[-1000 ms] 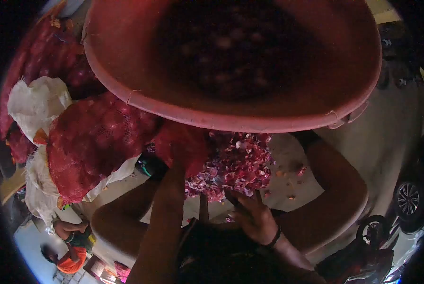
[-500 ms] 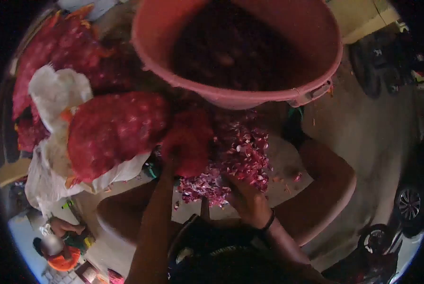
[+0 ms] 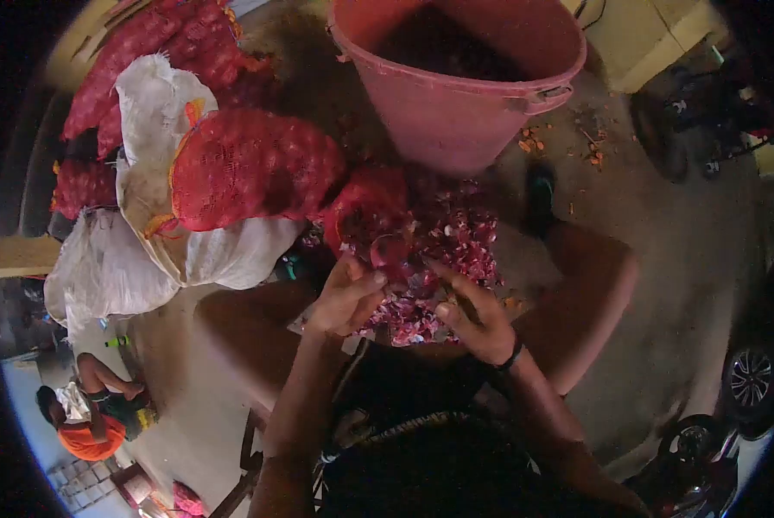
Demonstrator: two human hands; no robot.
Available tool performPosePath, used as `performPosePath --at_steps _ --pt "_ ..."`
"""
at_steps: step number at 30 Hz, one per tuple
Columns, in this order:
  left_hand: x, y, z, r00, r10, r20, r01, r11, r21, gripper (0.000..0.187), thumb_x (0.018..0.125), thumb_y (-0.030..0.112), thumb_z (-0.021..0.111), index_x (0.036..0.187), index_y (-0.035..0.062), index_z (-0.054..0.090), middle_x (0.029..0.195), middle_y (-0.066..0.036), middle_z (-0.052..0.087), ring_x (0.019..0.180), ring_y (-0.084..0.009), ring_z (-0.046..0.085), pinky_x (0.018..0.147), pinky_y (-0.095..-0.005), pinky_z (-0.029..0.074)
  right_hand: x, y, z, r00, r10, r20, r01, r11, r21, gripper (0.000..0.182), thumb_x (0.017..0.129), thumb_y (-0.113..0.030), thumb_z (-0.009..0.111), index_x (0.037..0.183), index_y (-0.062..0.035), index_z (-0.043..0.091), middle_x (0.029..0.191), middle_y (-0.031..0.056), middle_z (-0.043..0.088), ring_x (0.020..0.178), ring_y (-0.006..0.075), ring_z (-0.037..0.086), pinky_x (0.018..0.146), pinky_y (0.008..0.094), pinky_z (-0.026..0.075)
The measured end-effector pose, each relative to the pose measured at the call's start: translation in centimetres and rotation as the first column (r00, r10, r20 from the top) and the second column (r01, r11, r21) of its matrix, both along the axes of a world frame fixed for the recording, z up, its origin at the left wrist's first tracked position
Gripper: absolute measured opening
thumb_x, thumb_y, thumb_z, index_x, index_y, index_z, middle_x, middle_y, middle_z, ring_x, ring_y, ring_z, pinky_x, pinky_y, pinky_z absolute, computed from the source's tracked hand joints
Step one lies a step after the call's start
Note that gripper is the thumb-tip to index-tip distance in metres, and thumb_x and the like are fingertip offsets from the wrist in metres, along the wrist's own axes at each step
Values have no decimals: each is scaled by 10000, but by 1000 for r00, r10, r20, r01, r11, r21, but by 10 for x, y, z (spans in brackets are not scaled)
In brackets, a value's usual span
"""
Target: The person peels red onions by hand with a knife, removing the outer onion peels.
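Note:
My left hand point(image 3: 350, 298) is closed around a red onion point(image 3: 390, 250), holding it up over the floor between my legs. Close by on the right, my right hand point(image 3: 478, 318) has its fingers curled, with something small and dark between thumb and fingers that I cannot make out. Beneath both hands lies a pile of onion skins point(image 3: 469, 237). An open red mesh bag point(image 3: 365, 203) rests just beyond my left hand, beside a full red mesh sack point(image 3: 253, 168).
A large pink tub point(image 3: 439, 112) with dark contents stands ahead. White sacks point(image 3: 115, 268) and more red mesh sacks point(image 3: 136, 65) are at the left. A person in orange point(image 3: 93, 439) sits at the lower left. Motorcycles point(image 3: 694, 440) and a car wheel point(image 3: 748, 377) are at the right.
My left hand has come back from the open mesh bag and now holds an onion. My right hand has lifted off the skins beside it. The view has shifted, showing more of the tub's side.

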State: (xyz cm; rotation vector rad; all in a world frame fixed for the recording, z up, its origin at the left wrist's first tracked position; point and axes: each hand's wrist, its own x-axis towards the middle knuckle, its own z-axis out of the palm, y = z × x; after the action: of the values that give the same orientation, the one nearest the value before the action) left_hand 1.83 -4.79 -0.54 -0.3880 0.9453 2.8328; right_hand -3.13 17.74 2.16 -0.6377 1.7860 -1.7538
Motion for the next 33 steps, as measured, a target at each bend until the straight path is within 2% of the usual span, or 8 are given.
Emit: performPosePath --at_steps 2,5,11,14,17,20,29,33 --pt "7 3 1 998 38 43 -39 999 17 575 842 -103 614 1364 56 432 1336 -127 528 1255 -264 516 1025 -423 466 10 -3 -4 999 -42 -5 41 993 -114 499 994 -183 536 1414 53 406 1370 220 532 1273 260 520 1063 345 377" --pt "2 10 28 1000 -19 21 19 1000 17 535 833 -101 643 1318 41 467 1283 -116 557 1229 -248 531 1020 -392 467 16 1 7 1000 -18 -6 18 1000 -9 493 990 -139 518 1422 58 390 1408 235 489 1324 270 471 1096 350 340" --pt "-2 21 -1 971 85 -222 -204 776 -596 607 757 -71 746 1297 31 488 1224 -60 562 1138 -164 554 968 -313 469 16 8 8 977 1 -215 9 999 44 496 987 -113 502 1434 58 371 1447 224 453 1358 278 433 1120 352 310" --pt "4 20 10 990 -13 -144 -65 852 -520 646 726 -69 769 1299 34 488 1242 -50 545 1154 -160 541 970 -305 462 18 9 9 976 57 -208 -46 997 54 502 988 -120 506 1437 55 367 1452 216 451 1358 274 436 1115 345 317" --pt "7 18 15 996 -78 -32 40 774 -632 658 711 -69 776 1293 37 488 1232 -53 553 1149 -169 542 979 -309 457 16 10 2 978 19 -210 -11 999 39 518 990 -138 511 1448 46 352 1462 214 440 1373 269 416 1121 342 306" --pt "7 24 14 974 54 -218 -186 739 -648 664 708 -78 768 1295 39 480 1229 -60 560 1136 -175 557 985 -320 457 17 13 3 990 34 -139 -13 989 150 537 992 -159 515 1459 39 338 1466 210 437 1369 269 420 1121 343 304" --pt "18 21 2 989 27 -145 -81 921 -381 663 727 -94 751 1314 25 467 1270 -86 542 1158 -183 546 1011 -339 460 16 2 6 975 22 -220 1 995 104 588 972 -175 555 1471 26 319 1405 223 500 1299 254 502 1061 333 381" --pt "20 24 -1 983 9 -184 -90 895 -438 636 737 -96 744 1303 8 475 1255 -87 555 1145 -181 561 1004 -338 474 16 -3 7 976 19 -216 4 995 103 581 962 -171 568 1461 20 342 1378 234 520 1272 264 533 1040 325 406"
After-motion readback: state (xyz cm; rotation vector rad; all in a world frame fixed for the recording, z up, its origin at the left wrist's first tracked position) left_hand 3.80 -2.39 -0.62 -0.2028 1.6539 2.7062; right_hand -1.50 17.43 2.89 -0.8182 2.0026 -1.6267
